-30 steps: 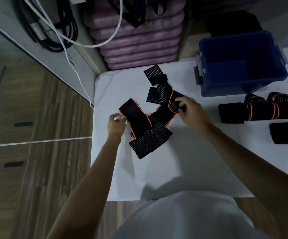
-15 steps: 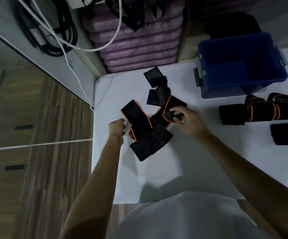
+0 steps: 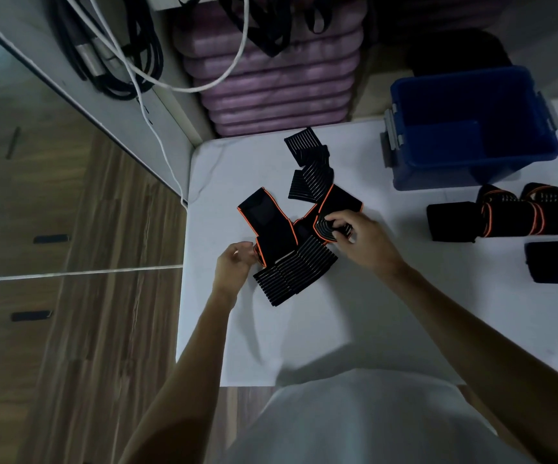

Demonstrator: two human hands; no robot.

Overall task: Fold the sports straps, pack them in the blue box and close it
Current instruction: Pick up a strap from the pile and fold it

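Observation:
A black sports strap with orange edging (image 3: pixel 270 226) lies unfolded and tangled on the white table (image 3: pixel 304 336), its ribbed ends spread toward the far edge and toward me. My left hand (image 3: pixel 235 264) pinches the strap's orange edge at its near left corner. My right hand (image 3: pixel 361 237) grips a ribbed, orange-trimmed fold of the same strap at its right side. The blue box (image 3: pixel 471 128) stands open at the far right, apparently empty. Rolled straps (image 3: pixel 505 217) and a folded black one (image 3: pixel 557 266) lie to the right of my hands.
The table's left edge drops to a wooden floor (image 3: pixel 70 296). A stack of purple mats (image 3: pixel 270 78) stands behind the table, with black and white cables (image 3: pixel 120 61) hanging over the wall ledge at the upper left.
My right hand has drawn the strap's fold toward me and to the left. My left hand has slid down the strap's left edge to its near corner.

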